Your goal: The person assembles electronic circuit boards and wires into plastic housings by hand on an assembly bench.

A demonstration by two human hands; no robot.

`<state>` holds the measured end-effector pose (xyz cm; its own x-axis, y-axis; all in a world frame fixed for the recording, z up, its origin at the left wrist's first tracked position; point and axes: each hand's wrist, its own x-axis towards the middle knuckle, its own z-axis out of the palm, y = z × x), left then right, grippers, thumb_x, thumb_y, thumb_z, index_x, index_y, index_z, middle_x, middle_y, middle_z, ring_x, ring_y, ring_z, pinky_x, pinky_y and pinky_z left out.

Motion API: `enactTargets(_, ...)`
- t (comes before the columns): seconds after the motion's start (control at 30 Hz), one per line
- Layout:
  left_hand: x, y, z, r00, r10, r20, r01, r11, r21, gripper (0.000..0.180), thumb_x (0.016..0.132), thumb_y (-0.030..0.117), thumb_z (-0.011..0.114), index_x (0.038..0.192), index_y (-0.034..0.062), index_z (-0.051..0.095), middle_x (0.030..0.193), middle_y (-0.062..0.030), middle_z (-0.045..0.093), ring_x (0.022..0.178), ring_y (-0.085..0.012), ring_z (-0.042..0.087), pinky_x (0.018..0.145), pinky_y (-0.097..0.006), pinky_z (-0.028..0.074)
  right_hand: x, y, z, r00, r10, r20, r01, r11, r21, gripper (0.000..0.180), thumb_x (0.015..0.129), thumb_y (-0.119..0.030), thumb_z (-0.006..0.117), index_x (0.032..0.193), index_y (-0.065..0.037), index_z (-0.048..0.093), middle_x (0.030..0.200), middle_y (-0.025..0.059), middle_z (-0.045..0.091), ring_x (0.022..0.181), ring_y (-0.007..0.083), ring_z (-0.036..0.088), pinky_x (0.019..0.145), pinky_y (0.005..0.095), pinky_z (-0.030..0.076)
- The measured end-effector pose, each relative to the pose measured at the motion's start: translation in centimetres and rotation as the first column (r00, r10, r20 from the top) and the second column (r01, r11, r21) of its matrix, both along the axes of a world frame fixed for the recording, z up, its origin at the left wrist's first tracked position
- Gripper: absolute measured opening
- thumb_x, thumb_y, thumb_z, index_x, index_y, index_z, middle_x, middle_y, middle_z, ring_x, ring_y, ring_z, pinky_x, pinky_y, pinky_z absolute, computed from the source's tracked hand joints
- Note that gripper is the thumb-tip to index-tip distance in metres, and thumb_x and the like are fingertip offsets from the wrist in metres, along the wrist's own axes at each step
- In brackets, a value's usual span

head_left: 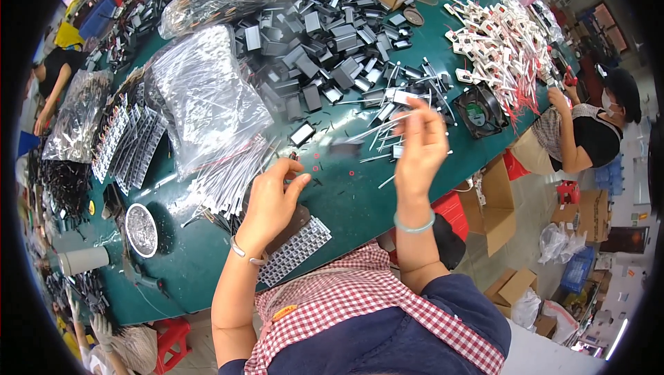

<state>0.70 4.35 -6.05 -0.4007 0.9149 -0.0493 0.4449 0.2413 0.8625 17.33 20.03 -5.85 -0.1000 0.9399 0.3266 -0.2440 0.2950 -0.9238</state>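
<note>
Lengthwise, the black case (302, 134) slants away rightward; left hand (274, 196) and right hand (420, 145) grips I cannot tell.

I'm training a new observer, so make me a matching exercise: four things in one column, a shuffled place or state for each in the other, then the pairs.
1. Left hand
2. Right hand
3. Round bowl
4. Square fan

A. Beside the pile of white pieces with red wires
B. Above a pale green bangle on the wrist
C. Holding many small shiny bits
D. Just beyond a silver-coloured bracelet on the wrist

Pairs: 1-D, 2-B, 3-C, 4-A
</note>
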Motion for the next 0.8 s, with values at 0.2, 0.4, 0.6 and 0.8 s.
enactTargets(0.2,-1.9,0.3,-3.3,0.786,-0.079,-0.613,-0.038,0.984,-0.175,0.018,0.082,0.010,0.067,0.093,-0.0005,0.058,0.087,-0.0163,0.064,0.082,-0.0353,0.063,0.068,-0.042,0.049,3.7,6.9,0.1,0.734,-0.600,0.319,0.077,0.540,0.838,0.009,0.085,0.005,0.063,0.092,0.001,0.060,0.099,0.0130,0.064,0.081,0.0266,0.063,0.074,0.0329,0.051)
enactTargets(0.4,-2.9,0.1,-5.0,0.614,-0.220,-0.758,-0.041,0.950,-0.309,0.007,0.079,0.004,0.062,0.081,0.0024,0.056,0.077,-0.0158,0.062,0.073,-0.0335,0.064,0.060,-0.041,0.051,4.0,9.5,-4.4,0.577,-0.426,0.697,-0.353,0.640,0.682,0.012,0.079,-0.004,0.070,0.082,-0.001,0.058,0.087,0.0093,0.062,0.079,0.0292,0.061,0.070,0.0381,0.050)
enactTargets(0.6,-3.2,0.3,-5.3,0.632,-0.149,-0.760,-0.122,0.950,-0.288,0.005,0.076,-0.002,0.056,0.080,0.0000,0.053,0.070,-0.0167,0.064,0.064,-0.0338,0.065,0.055,-0.041,0.050,1.1,12.7,-2.8,0.594,-0.381,0.709,-0.223,0.769,0.600,0.014,0.080,-0.013,0.072,0.078,-0.004,0.062,0.084,0.0096,0.061,0.079,0.0304,0.060,0.068,0.0403,0.050)
enactTargets(0.8,-3.1,0.6,-5.0,0.559,-0.306,-0.771,-0.121,0.889,-0.441,0.011,0.077,0.002,0.061,0.085,0.0031,0.053,0.069,-0.0141,0.065,0.066,-0.0274,0.068,0.053,-0.035,0.053,-4.4,16.1,-4.0,0.239,-0.192,0.952,-0.302,0.917,0.261,0.029,0.080,-0.028,0.073,0.089,-0.002,0.065,0.088,0.0197,0.068,0.085,0.0397,0.066,0.074,0.0472,0.053)
